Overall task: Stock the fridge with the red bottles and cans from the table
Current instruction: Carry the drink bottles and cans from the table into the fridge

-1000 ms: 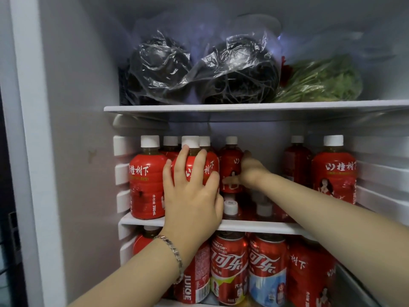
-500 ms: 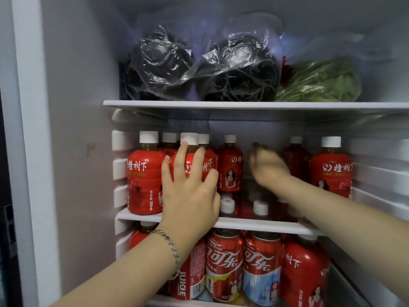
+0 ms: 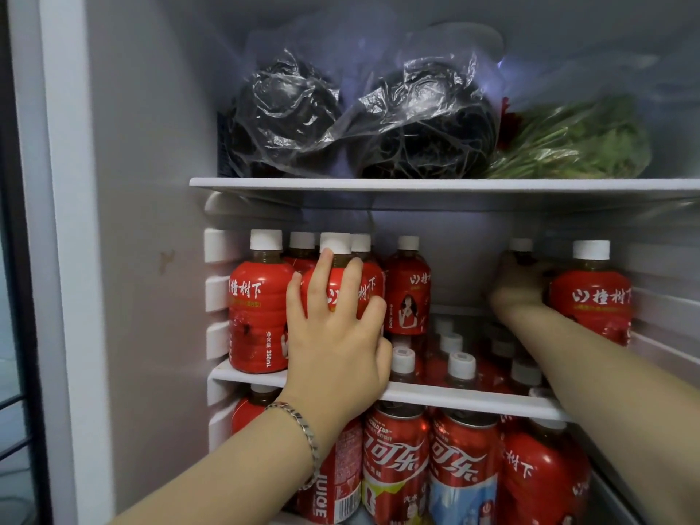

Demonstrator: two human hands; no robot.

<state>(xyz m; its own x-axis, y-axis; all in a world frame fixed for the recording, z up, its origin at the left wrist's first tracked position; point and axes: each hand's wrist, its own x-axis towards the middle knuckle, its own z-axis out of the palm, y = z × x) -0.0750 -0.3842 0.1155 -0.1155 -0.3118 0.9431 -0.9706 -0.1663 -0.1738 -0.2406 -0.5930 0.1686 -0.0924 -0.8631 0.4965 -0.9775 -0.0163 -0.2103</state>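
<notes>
Inside the open fridge, red bottles with white caps stand on the middle shelf [image 3: 473, 397]. My left hand [image 3: 333, 335] wraps around a front bottle [image 3: 341, 274] near the left side, next to another front bottle [image 3: 257, 316]. My right hand [image 3: 519, 286] reaches deep to the right rear and grips a back bottle [image 3: 521, 248], beside a front right bottle [image 3: 591, 297]. Another bottle [image 3: 407, 289] stands in the middle. Red cola cans [image 3: 394, 467] and more red bottles fill the shelf below.
The top shelf [image 3: 416, 183] holds dark bagged items [image 3: 416, 123] and bagged green vegetables [image 3: 575, 142]. The fridge's left wall [image 3: 151, 221] is close to the left bottles. A gap lies between the middle bottle and my right hand.
My right hand left the middle bottle and moved right and deeper, closing on the rear right bottle. My left hand has stayed on its front bottle.
</notes>
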